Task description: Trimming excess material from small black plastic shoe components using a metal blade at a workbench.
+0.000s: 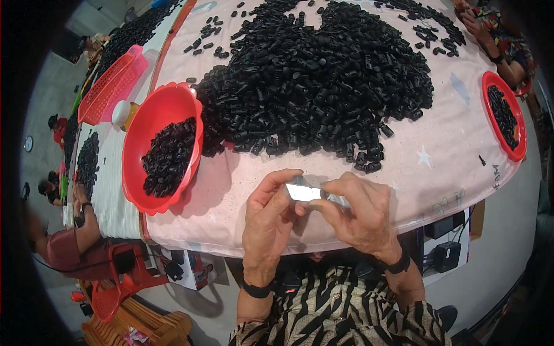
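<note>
In front of me, over the near edge of the pink cloth, a small shiny silver block (304, 193) is held between both hands. My left hand (266, 219) is closed on its left end, with the thumb and fingers around it. At the other end, my right hand (363, 213) pinches the block between thumb and forefinger. Whether a small part sits in the right fingertips is hidden. Beyond my hands lies a big heap of small black plastic cylindrical parts (323, 81). To the left, a red scalloped bowl (134, 161) holds more of these black parts.
A pink basket (109, 86) and a jar with a white lid (122, 114) are beyond the bowl. At the far right, a red tray (487, 86) contains black parts near another person's hands (476, 29). Another person (72, 239) works at the left, beside a red chair (124, 277).
</note>
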`<state>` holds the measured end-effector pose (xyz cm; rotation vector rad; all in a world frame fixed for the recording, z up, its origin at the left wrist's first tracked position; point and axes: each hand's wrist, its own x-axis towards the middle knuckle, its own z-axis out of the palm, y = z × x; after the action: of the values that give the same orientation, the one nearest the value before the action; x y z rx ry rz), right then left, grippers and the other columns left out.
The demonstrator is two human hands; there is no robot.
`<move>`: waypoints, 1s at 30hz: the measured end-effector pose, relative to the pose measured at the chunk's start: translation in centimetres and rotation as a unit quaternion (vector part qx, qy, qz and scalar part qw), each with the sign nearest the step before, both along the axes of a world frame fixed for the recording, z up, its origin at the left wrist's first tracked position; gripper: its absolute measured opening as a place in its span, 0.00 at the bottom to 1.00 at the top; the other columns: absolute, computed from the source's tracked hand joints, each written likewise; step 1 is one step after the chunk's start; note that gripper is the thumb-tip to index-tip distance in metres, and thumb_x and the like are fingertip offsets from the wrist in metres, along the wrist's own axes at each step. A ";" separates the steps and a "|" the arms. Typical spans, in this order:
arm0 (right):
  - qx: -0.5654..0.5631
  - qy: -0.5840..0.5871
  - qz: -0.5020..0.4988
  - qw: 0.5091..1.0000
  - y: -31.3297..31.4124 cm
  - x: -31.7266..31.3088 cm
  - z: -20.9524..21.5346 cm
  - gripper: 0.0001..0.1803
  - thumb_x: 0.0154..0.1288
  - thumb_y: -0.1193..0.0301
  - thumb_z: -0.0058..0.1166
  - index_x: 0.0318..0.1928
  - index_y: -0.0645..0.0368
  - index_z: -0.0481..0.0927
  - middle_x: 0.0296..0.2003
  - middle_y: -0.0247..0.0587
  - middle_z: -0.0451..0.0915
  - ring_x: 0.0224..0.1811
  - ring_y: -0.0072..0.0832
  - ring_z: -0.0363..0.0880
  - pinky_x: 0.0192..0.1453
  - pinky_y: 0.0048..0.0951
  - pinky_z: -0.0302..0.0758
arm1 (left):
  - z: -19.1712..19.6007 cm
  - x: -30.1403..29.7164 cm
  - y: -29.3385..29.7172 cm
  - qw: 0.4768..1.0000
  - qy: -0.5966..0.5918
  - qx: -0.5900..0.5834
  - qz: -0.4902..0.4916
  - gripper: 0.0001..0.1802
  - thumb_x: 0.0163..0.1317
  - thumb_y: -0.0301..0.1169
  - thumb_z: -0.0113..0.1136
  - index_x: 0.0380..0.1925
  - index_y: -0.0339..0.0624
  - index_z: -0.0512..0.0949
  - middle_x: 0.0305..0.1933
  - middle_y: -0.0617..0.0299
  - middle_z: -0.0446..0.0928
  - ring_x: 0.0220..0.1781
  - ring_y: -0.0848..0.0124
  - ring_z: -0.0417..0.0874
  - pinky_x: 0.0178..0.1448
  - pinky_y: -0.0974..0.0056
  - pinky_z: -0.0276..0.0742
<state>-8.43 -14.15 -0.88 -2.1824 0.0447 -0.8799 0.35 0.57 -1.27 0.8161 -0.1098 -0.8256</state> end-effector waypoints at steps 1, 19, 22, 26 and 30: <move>-0.008 0.003 0.007 1.000 -0.1 -0.1 0.1 0.13 0.55 0.72 0.67 0.36 0.61 0.76 0.21 0.38 0.75 0.17 0.27 0.76 0.18 0.27 0.69 | 0.0 0.0 0.0 1.000 0.006 -0.001 0.003 0.18 0.65 0.27 0.57 0.53 0.30 0.71 0.44 0.56 0.78 0.36 0.77 0.79 0.38 0.77 0.77; -0.007 0.007 0.005 1.000 0.1 -0.1 0.1 0.12 0.55 0.71 0.67 0.35 0.61 0.76 0.21 0.37 0.76 0.17 0.26 0.76 0.18 0.27 0.69 | 0.1 0.1 -0.1 0.999 -0.008 0.038 0.001 0.15 0.68 0.27 0.53 0.52 0.30 0.73 0.39 0.61 0.78 0.33 0.78 0.75 0.38 0.75 0.73; -0.014 0.006 -0.001 1.000 0.1 -0.1 0.1 0.12 0.55 0.71 0.67 0.35 0.61 0.76 0.22 0.37 0.76 0.17 0.27 0.76 0.18 0.27 0.70 | 0.3 0.0 -0.1 0.999 -0.011 0.043 -0.009 0.15 0.68 0.28 0.53 0.52 0.31 0.73 0.39 0.61 0.78 0.32 0.78 0.75 0.37 0.74 0.73; -0.007 -0.004 0.001 1.000 0.0 0.1 0.4 0.12 0.55 0.71 0.67 0.35 0.60 0.76 0.22 0.37 0.77 0.17 0.26 0.76 0.18 0.27 0.70 | 0.4 -0.4 -0.2 0.999 -0.012 0.041 -0.012 0.16 0.68 0.28 0.54 0.52 0.31 0.73 0.39 0.61 0.78 0.32 0.78 0.75 0.38 0.75 0.73; -0.009 0.008 0.009 1.000 0.0 -0.2 0.2 0.12 0.55 0.71 0.67 0.35 0.60 0.76 0.22 0.37 0.77 0.17 0.26 0.76 0.18 0.26 0.69 | 0.3 -0.3 -0.2 0.999 0.000 0.040 0.004 0.18 0.65 0.28 0.57 0.53 0.31 0.72 0.42 0.58 0.77 0.32 0.78 0.74 0.36 0.76 0.72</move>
<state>-8.58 -14.19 -0.72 -2.2027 0.0249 -0.8552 0.06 0.36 -0.93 0.8915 -0.0734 -0.8269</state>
